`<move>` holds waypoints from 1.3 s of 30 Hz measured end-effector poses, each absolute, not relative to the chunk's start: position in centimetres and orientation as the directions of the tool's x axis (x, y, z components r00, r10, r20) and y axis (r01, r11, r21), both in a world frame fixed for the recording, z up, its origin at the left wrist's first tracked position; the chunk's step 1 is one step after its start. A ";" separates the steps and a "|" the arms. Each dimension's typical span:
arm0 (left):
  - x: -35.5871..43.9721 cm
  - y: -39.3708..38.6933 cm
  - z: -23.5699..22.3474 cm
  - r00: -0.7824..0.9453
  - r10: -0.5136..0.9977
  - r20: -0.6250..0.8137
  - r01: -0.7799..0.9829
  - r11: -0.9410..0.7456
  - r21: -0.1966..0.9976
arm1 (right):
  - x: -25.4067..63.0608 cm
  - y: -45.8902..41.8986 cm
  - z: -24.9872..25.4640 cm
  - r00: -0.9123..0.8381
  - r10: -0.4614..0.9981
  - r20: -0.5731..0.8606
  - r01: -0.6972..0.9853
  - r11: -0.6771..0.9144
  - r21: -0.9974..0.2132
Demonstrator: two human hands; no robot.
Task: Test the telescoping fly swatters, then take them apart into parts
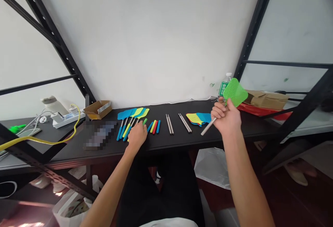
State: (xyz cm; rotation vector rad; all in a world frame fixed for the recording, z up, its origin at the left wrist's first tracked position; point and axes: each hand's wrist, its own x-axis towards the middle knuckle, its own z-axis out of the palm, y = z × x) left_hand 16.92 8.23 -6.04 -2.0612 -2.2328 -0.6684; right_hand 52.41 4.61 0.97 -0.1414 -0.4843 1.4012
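Note:
My right hand (227, 116) is raised above the table's right part, its fingers wrapped round a fly swatter with a green mesh head (235, 93) and a bare metal rod (208, 127) pointing down to the left. On the table my left hand (137, 134) closes on a green handle (145, 120), whose upper end shows. Fly swatters with blue and yellow heads (127, 114) lie fanned out just left of that hand. To its right are loose handles in blue, yellow and red (155, 127). Metal rods (169, 124) lie mid-table, with more rods (185, 123) beside them.
Loose yellow and blue swatter heads (199, 118) lie in a pile near the right hand. A bottle (225, 84) and a cardboard box (267, 99) stand behind it. At left are an open carton (98, 110), a blurred dark object (100, 136) and a yellow cable (76, 124).

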 end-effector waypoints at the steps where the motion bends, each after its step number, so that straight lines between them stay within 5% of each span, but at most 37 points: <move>1: 17.1 8.5 -6.4 -0.108 0.948 0.300 0.961 0.023 0.275 | 52.2 4.7 0.9 0.067 0.970 0.235 -0.907 0.157 -0.390; 11: 17.2 7.2 -6.4 -0.015 0.940 0.342 0.955 -0.089 0.284 | 48.0 6.4 -0.8 -0.019 0.993 0.113 -0.899 0.032 -0.436; 15: 21.1 5.0 -4.0 0.061 0.902 0.427 0.788 -0.306 0.535 | 44.7 6.8 -1.5 -0.066 0.996 0.060 -0.864 -0.028 -0.502; 19: 27.3 3.0 -2.6 0.287 0.874 0.392 0.386 -0.480 0.788 | 41.8 6.4 -2.2 -0.041 0.998 0.055 -0.763 0.004 -0.647; 25: 30.9 2.8 -2.7 0.150 0.886 0.439 0.144 -0.459 0.877 | 40.2 5.5 -2.9 -0.147 0.973 0.179 -0.662 0.038 -0.749; 30: 30.5 3.3 -2.8 0.137 0.896 0.422 0.101 -0.437 0.894 | 40.2 5.5 -3.0 -0.173 0.963 0.206 -0.626 0.054 -0.778; 33: 30.8 3.3 -2.8 0.144 0.922 0.359 -0.070 -0.352 0.933 | 40.0 5.4 -2.9 -0.187 0.971 0.151 -0.617 0.004 -0.787; 36: 31.3 2.3 -3.0 0.170 0.947 0.271 -0.259 -0.222 0.940 | 40.6 5.6 -2.2 -0.191 0.977 0.091 -0.670 -0.062 -0.740; 39: 31.5 0.9 -3.9 0.222 0.952 0.209 -0.318 -0.132 0.939 | 43.1 6.4 -1.8 -0.033 0.990 0.137 -0.786 0.059 -0.615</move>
